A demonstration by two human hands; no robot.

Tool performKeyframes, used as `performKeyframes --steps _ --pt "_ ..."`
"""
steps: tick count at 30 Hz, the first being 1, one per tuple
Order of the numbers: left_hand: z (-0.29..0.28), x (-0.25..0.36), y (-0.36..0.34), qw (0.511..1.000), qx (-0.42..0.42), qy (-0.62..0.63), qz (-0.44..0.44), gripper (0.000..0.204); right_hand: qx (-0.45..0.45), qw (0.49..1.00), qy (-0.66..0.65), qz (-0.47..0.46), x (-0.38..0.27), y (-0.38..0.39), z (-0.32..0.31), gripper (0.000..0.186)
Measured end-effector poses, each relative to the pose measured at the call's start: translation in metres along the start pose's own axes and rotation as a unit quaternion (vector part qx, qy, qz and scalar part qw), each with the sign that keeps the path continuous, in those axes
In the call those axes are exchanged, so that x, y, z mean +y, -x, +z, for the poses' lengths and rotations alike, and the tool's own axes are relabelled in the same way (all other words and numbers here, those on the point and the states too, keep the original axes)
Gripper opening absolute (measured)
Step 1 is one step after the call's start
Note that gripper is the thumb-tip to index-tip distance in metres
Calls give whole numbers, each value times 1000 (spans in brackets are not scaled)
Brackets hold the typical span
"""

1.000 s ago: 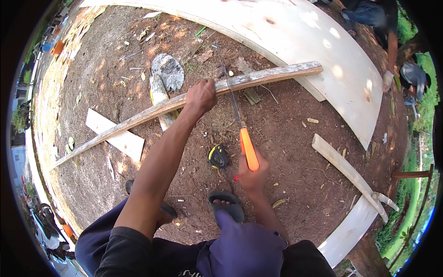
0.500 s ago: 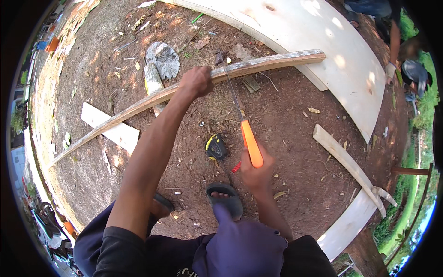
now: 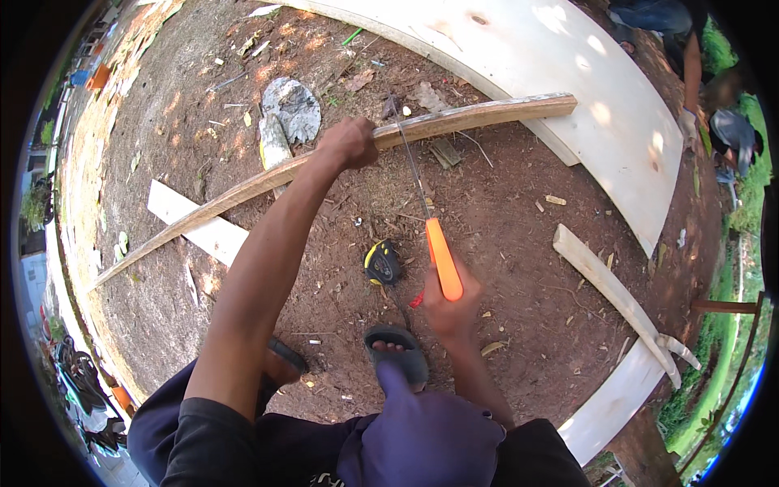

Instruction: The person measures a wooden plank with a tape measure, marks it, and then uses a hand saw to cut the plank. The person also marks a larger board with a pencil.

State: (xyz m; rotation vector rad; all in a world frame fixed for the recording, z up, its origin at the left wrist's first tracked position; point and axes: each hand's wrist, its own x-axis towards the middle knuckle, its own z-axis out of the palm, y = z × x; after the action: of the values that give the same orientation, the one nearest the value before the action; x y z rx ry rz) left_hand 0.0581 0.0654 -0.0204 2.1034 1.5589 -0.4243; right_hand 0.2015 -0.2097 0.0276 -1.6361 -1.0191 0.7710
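A long wooden beam [image 3: 479, 113] lies across a log stub [image 3: 273, 144] and slopes down to the left. My left hand [image 3: 349, 143] is closed over the beam's middle, its fingertips hidden behind the wood. The fingers of my right hand [image 3: 454, 312] wrap the orange handle of a handsaw [image 3: 439, 252]. Its thin blade crosses the beam just right of my left hand, and the tip sticks out past the far edge. How deep the teeth sit in the wood I cannot tell.
A yellow and black tape measure [image 3: 381, 263] rests on the dirt near my sandal [image 3: 396, 357]. Pale plywood [image 3: 568, 73] spreads at the far right. Another timber [image 3: 608, 292] lies on the right, and a white board [image 3: 199, 223] on the left. Another person's hand [image 3: 688, 128] is beside the plywood.
The saw and both hands keep nearly the same places. The whole scene has shifted slightly downward and to the right in view.
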Motion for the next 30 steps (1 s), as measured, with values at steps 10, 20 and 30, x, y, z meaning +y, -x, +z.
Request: performKeyframes --steps 10,20,30 --pt "-18 -7 -9 998 -9 -13 60 38 -29 997 56 -36 5 33 -30 33" --pt "-34 -3 -31 994 -83 40 65 21 12 995 9 -99 -15 -107 48 22" --pt "-50 -10 -22 991 -100 81 47 12 -44 998 -11 32 -19 -53 21 43"
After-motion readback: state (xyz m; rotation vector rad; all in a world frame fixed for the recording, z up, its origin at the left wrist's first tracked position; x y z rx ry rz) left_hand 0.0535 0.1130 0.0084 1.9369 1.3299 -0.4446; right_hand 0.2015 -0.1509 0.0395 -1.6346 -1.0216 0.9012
